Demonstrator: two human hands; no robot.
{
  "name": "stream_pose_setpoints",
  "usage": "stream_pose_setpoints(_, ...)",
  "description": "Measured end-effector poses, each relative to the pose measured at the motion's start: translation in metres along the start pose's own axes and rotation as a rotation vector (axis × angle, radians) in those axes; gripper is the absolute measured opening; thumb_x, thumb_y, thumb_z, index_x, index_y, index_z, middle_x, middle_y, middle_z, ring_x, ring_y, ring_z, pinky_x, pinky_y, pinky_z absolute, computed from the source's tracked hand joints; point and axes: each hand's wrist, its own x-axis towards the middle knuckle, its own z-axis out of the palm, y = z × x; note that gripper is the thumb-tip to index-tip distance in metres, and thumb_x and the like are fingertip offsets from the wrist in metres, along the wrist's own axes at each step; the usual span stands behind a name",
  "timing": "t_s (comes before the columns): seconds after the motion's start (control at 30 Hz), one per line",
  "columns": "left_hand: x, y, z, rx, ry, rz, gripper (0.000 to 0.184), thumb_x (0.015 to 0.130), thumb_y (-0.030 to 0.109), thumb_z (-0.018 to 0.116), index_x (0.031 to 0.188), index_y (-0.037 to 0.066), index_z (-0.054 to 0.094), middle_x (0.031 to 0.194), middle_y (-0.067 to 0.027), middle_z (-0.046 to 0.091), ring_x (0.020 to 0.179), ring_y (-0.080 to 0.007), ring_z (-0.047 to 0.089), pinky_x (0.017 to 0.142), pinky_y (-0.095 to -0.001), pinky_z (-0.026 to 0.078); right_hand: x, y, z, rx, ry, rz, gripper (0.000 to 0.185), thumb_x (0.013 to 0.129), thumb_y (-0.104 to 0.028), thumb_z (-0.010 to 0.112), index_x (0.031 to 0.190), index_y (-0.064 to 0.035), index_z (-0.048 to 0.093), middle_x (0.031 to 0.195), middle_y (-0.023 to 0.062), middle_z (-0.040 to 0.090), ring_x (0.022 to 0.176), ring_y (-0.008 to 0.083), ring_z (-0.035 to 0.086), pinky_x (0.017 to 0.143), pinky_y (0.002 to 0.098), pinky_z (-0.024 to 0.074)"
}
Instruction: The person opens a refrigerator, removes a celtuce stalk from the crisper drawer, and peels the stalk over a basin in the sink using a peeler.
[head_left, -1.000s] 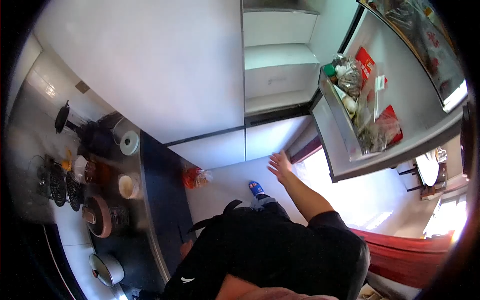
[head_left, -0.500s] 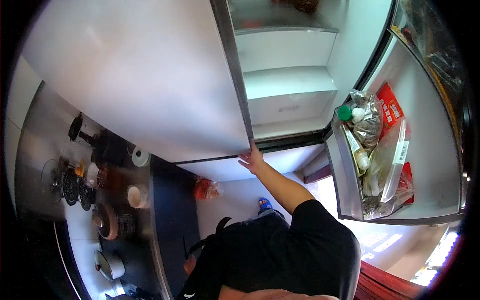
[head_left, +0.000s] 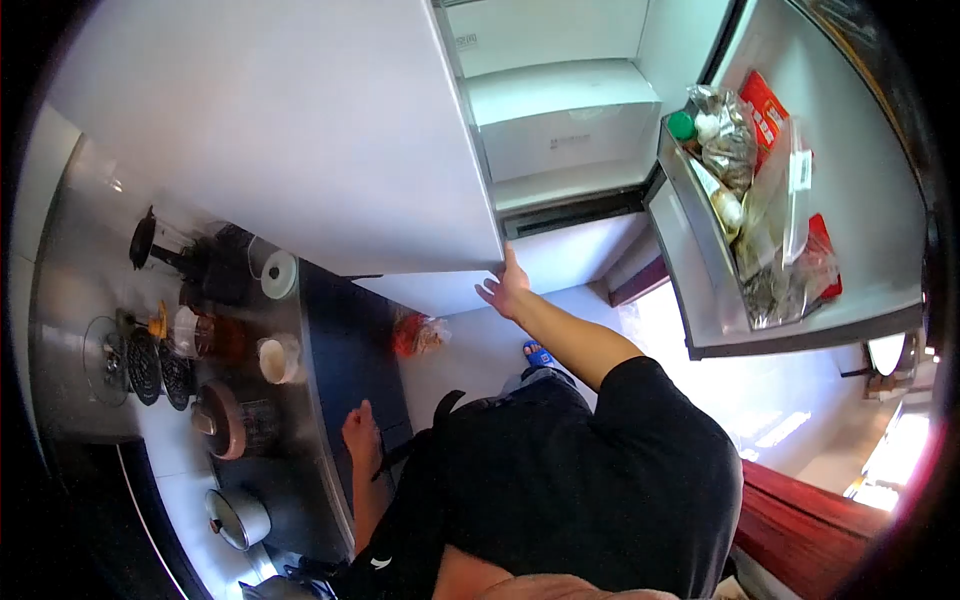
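Head view, observer A: What has changed?

Observer B: Lower edge of the white door (head_left: 300, 130) no longer lines up with the lower panel (head_left: 450, 290) of the fridge (head_left: 560, 95); read as slightly ajar. Door is on the left side of the fridge front.

A: Right hand (head_left: 512, 293)?

B: Mostly open, fingers spread, fingertips at the door's bottom corner. Whether they hook behind its edge: cannot tell.

A: Left hand (head_left: 360, 432)?

B: Raised further into view, left of the fridge, close to the counter (head_left: 310, 450). Fingers seem loosely curled; exact closure cannot be told. No object visible in it.

A: Other side of the fridge?

B: Second door (head_left: 860, 200) stands wide open; its bin (head_left: 692, 235) holds clear bags (head_left: 728, 155) and a red packet (head_left: 765, 110). Both hands are apart from these.

A: Meaning?

B: Of the two doors, only the white one is within fingertip reach.
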Motion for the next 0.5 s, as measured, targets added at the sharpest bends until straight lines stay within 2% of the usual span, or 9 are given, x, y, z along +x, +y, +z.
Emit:
stream_pose_setpoints(0.07, -0.005, 0.044, 0.016, -0.066, -0.115, -0.074, 0.035, 0.102, 0.028, 0.065, 0.078, 0.006, 0.054, 0.066, 0.0031, 0.048, 0.056, -0.0094, 0.043, 0.051, -0.0296, 0.033, -0.021, 0.023, -0.024, 0.016, -0.075, 0.024, 0.092, 0.094, -0.068, 0.058, 0.160, -0.0128, 0.025, 0.167, 0.0084, 0.025, 0.143, 0.0368, 0.033, 0.110, 0.0556, 0.0425)
stream_pose_setpoints(0.13, -0.008, 0.069, 0.025, -0.080, -0.363, 0.021, 0.026, 0.103, 0.034, 0.063, 0.103, 0.009, 0.064, 0.082, 0.0002, 0.063, 0.065, -0.0135, 0.059, 0.055, -0.0318, 0.048, -0.047, 0.046, -0.051, -0.006, -0.149, 0.038, 0.089, 0.096, -0.067, 0.055, 0.161, -0.0133, 0.025, 0.166, 0.0078, 0.025, 0.144, 0.0354, 0.032, 0.112, 0.0542, 0.0410)
stream_pose_setpoints(0.17, -0.019, 0.089, 0.032, -0.077, -0.373, 0.029, 0.026, 0.103, 0.034, 0.063, 0.103, 0.009, 0.064, 0.082, 0.0002, 0.063, 0.065, -0.0135, 0.059, 0.055, -0.0318, 0.048, -0.058, 0.057, -0.064, -0.051, -0.237, 0.098, 0.087, 0.097, -0.065, 0.055, 0.160, -0.0136, 0.027, 0.165, 0.0079, 0.028, 0.144, 0.0340, 0.032, 0.113, 0.0523, 0.0402)
stream_pose_setpoints(0.23, -0.042, 0.120, 0.041, -0.185, -0.502, 0.149, 0.034, 0.102, 0.022, 0.065, 0.130, 0.003, 0.061, 0.100, -0.0038, 0.067, 0.087, -0.0136, 0.064, 0.074, -0.0289, 0.053, -0.075, 0.078, -0.086, -0.093, -0.329, 0.142, 0.084, 0.098, -0.064, 0.055, 0.159, -0.0140, 0.029, 0.164, 0.0080, 0.030, 0.144, 0.0327, 0.032, 0.114, 0.0503, 0.0395)
stream_pose_setpoints(0.3, -0.043, 0.110, 0.040, -0.254, -0.562, 0.192, 0.039, 0.101, 0.019, 0.066, 0.136, 0.004, 0.059, 0.112, -0.0061, 0.067, 0.097, -0.0171, 0.065, 0.082, -0.0317, 0.054, -0.090, 0.093, -0.103, -0.319, -0.310, 0.264, 0.073, 0.099, -0.059, 0.058, 0.150, -0.0087, 0.045, 0.146, 0.0102, 0.055, 0.125, 0.0252, 0.056, 0.099, 0.0397, 0.0531)
stream_pose_setpoints(0.33, -0.042, 0.101, 0.038, -0.327, -0.610, 0.223, 0.044, 0.100, 0.016, 0.067, 0.141, 0.004, 0.056, 0.125, -0.0085, 0.067, 0.107, -0.0206, 0.066, 0.091, -0.0345, 0.055, -0.094, 0.091, -0.108, -0.317, -0.314, 0.254, 0.073, 0.099, -0.059, 0.058, 0.150, -0.0087, 0.045, 0.146, 0.0102, 0.055, 0.125, 0.0252, 0.056, 0.099, 0.0397, 0.0531)
stream_pose_setpoints(0.4, -0.035, 0.075, 0.026, -0.362, -0.658, 0.234, 0.046, 0.099, 0.014, 0.068, 0.142, 0.003, 0.055, 0.131, -0.0105, 0.064, 0.114, -0.0222, 0.064, 0.095, -0.0361, 0.053, -0.103, 0.088, -0.113, -0.882, -0.502, 0.290, 0.064, 0.096, -0.050, 0.068, 0.135, -0.0006, 0.056, 0.118, 0.0141, 0.071, 0.088, 0.0190, 0.071, 0.071, 0.0316, 0.0603)
stream_pose_setpoints(0.43, -0.028, 0.057, 0.017, -0.396, -0.699, 0.234, 0.049, 0.097, 0.011, 0.069, 0.143, 0.002, 0.053, 0.136, -0.0125, 0.062, 0.120, -0.0239, 0.061, 0.100, -0.0377, 0.051, -0.110, 0.086, -0.106, -1.056, -0.450, 0.231, 0.046, 0.096, -0.045, 0.070, 0.111, -0.0014, 0.069, 0.092, 0.0074, 0.076, 0.063, 0.0125, 0.068, 0.053, 0.0254, 0.0560)
stream_pose_setpoints(0.5, -0.009, 0.005, -0.012, -0.335, -0.705, 0.197, 0.052, 0.096, 0.009, 0.070, 0.144, 0.001, 0.051, 0.138, -0.0132, 0.059, 0.124, -0.0236, 0.058, 0.102, -0.0375, 0.050, -0.101, 0.083, -0.103, -1.125, -0.471, 0.137, 0.046, 0.096, -0.047, 0.068, 0.106, -0.0021, 0.071, 0.092, 0.0070, 0.076, 0.066, 0.0123, 0.067, 0.054, 0.0247, 0.0540)
